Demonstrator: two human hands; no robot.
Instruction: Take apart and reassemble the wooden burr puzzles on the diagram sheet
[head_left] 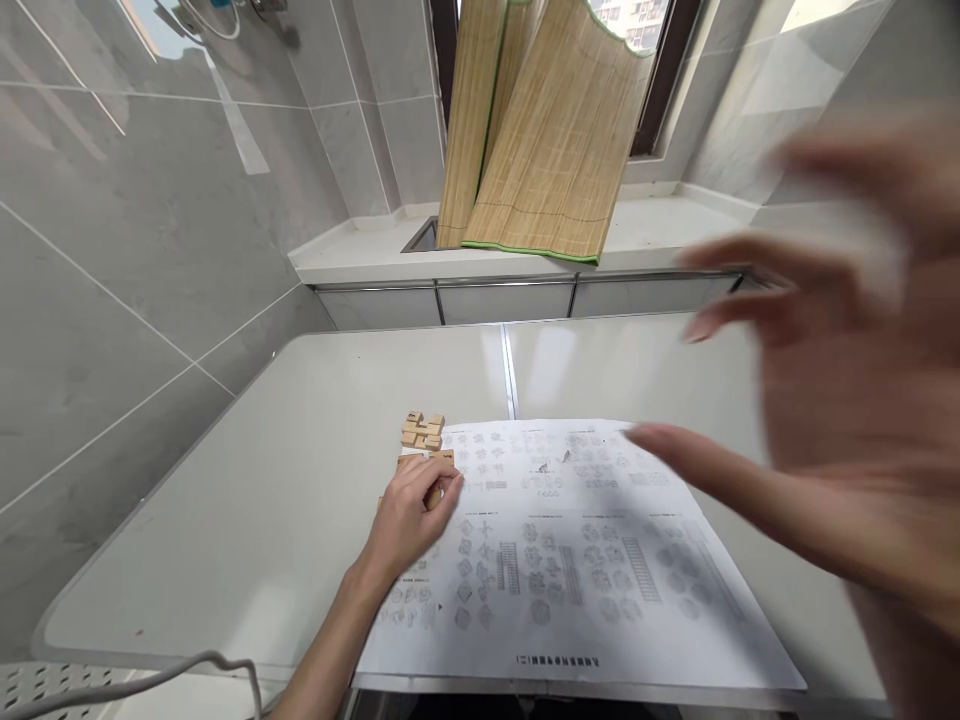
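Observation:
My left hand [412, 505] rests at the left edge of a large printed sheet [555, 610], its fingers curled over small wooden pieces that are partly hidden beneath it. Just beyond its knuckles lie notched wooden blocks [423, 430], side by side on the table. Raised close to the camera at the right, my right hand [847, 380] is blurred, with its fingers and thumb spread and nothing between them. Rows of small diagrams cover the sheet.
The white table [300, 430] carries the sheet. Behind it, a bamboo mat [547, 150] hangs over a counter [660, 225] by the window. A grey cable [217, 660] crosses the lower left corner, and a tiled wall [150, 230] stands at the left.

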